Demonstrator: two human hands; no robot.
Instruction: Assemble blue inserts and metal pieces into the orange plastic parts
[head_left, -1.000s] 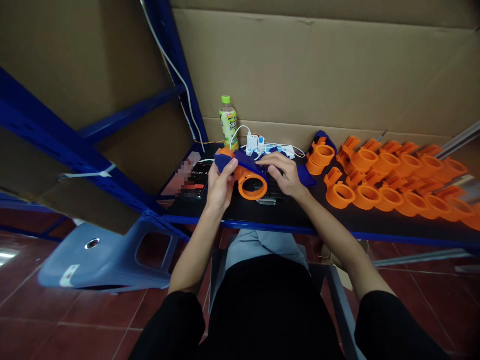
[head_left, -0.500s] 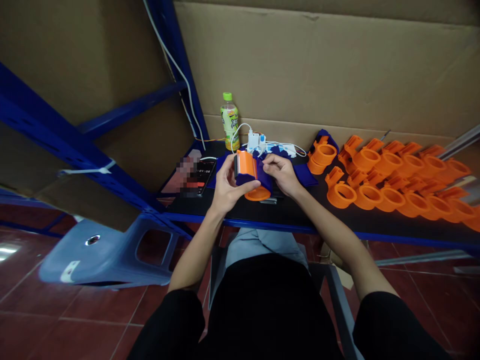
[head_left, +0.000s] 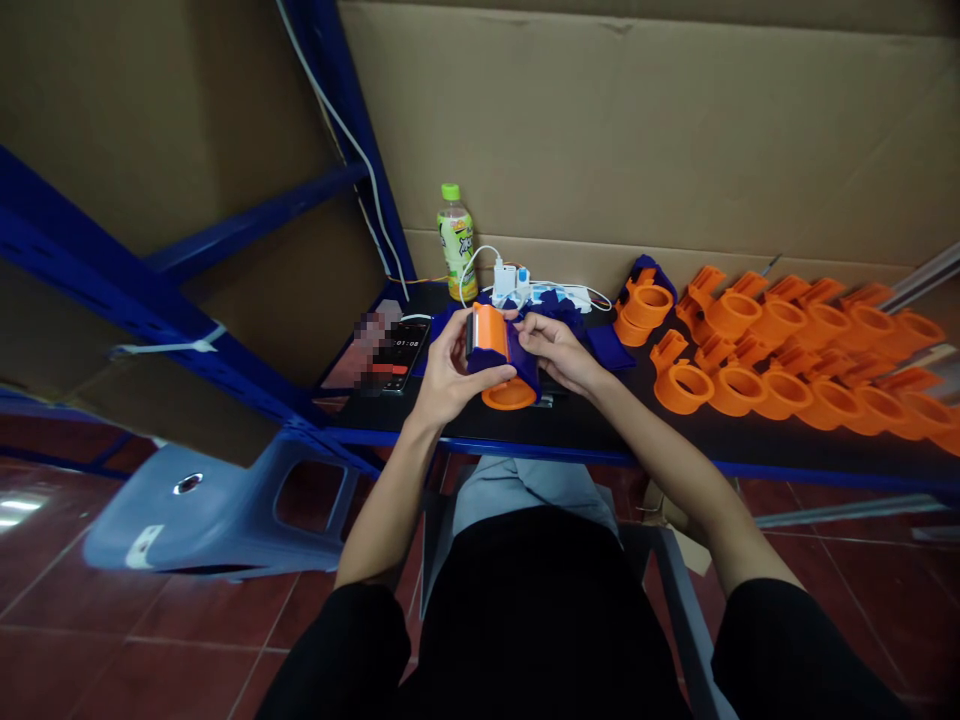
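Note:
Above the black tabletop, my left hand [head_left: 448, 372] is wrapped round an orange plastic ring part [head_left: 491, 328], its thumb across the near side. A dark blue cover [head_left: 529, 372] sits against this part, and the round orange ring shows at its lower end. From the right, my right hand [head_left: 556, 352] has its thumb and bent fingers closed at the edge of the blue cover; the fingertips are partly hidden. Behind the hands lie more dark blue pieces [head_left: 609, 346].
Two rows of orange ring parts [head_left: 739, 392] fill the table's right side. One with a blue cover [head_left: 646, 300] stands apart. A phone [head_left: 397, 352], a drink bottle [head_left: 455, 245] and a white power strip [head_left: 577, 296] with cables stand behind. A blue stool [head_left: 225, 510] is at the left.
The orange part has tilted slightly in my left hand, showing more of the ring. My right fingers have moved slightly left and down along the blue cover.

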